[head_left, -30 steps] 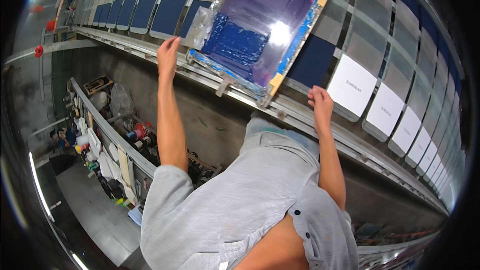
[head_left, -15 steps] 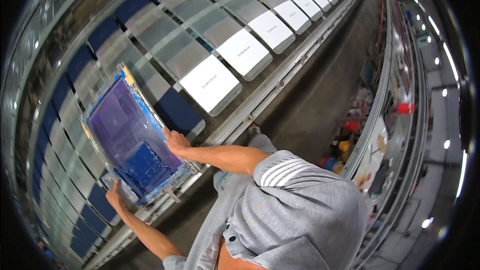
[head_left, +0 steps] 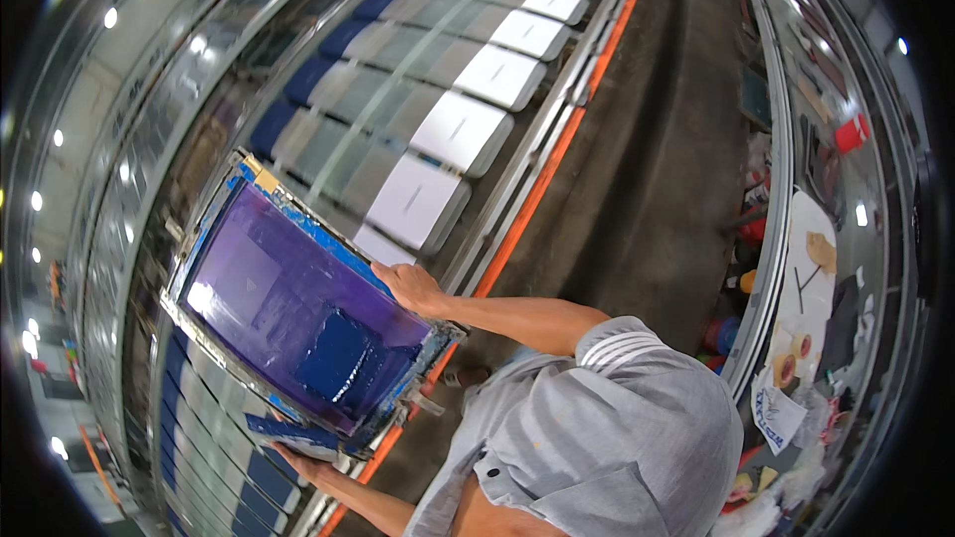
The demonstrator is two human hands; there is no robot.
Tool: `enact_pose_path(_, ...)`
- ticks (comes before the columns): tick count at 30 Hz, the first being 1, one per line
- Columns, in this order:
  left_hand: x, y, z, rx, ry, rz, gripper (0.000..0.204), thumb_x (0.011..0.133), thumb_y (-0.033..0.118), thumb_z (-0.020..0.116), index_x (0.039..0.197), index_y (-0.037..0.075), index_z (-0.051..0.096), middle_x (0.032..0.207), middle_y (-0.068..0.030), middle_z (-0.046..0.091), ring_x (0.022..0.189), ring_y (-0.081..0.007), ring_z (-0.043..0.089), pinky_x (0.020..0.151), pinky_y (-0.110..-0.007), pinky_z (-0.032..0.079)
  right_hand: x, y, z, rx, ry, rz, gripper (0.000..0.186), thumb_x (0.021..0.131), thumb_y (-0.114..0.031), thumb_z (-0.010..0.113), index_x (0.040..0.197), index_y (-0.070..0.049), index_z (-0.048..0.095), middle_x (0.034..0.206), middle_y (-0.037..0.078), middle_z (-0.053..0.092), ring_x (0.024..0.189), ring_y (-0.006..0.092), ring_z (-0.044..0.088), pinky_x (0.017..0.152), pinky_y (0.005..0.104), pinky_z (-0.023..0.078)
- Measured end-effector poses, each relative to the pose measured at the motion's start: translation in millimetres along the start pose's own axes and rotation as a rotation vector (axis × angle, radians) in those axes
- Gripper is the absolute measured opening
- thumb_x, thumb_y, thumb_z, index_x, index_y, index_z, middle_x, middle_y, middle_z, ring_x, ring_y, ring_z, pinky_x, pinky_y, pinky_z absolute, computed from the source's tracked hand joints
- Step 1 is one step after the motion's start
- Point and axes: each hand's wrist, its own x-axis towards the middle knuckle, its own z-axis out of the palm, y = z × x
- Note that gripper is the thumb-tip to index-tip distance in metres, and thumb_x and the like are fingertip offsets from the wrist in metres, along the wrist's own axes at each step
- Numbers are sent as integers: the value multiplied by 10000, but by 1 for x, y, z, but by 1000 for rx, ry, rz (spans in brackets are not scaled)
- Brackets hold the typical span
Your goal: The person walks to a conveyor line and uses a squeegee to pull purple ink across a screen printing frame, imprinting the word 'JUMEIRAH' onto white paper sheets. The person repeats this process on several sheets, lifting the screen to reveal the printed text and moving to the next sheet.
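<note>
I hold a screen-printing frame (head_left: 209, 338) with a purple mesh, its border smeared with blue and tan. A patch of dark blue ink (head_left: 333, 353) lies on the mesh toward its near end. My right hand (head_left: 410, 288) is closed on the frame's right edge. By the near left corner, my left hand (head_left: 298, 462) is closed around what looks like a blue-stained squeegee (head_left: 293, 433), with a pale part showing beside the fingers. Some of the left fingers are hidden. The frame sits tilted over the row of printing boards, covering part of it.
White panels (head_left: 487, 129) with small print lie along a long row of boards, next to grey and dark blue pieces. A metal rail with an orange strip (head_left: 537, 189) edges the row. Across the aisle (head_left: 647, 159) stands a cluttered bench with a red container (head_left: 851, 134).
My view has turned, and the frame now looks larger and nearer, with its mesh more fully shown. Both hands have moved along with it. The blue bar at my left hand shows more plainly.
</note>
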Motion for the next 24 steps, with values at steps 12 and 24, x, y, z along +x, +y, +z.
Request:
enact_pose_path(12, -34, -210, 383, -7, -980, -31, 975, 912, 652, 681, 1587, 28, 358, 1254, -152, 671, 855, -122, 585, 586, -253, 433, -64, 52, -436, 71, 592, -268, 691, 846, -570, 782, 1165, 29, 655, 935, 156, 732, 855, 210, 704, 748, 386, 544)
enact_pose_path(24, -221, -544, 863, 75, -1488, -831, 1228, 746, 577, 858, 1657, 93, 194, 1430, -90, 545, 1202, -222, 605, 1012, -391, 531, -136, 274, -792, 444, 1415, -101, 345, 922, -239, 778, 1110, 41, 706, 929, 58, 714, 823, 129, 630, 745, 291, 505)
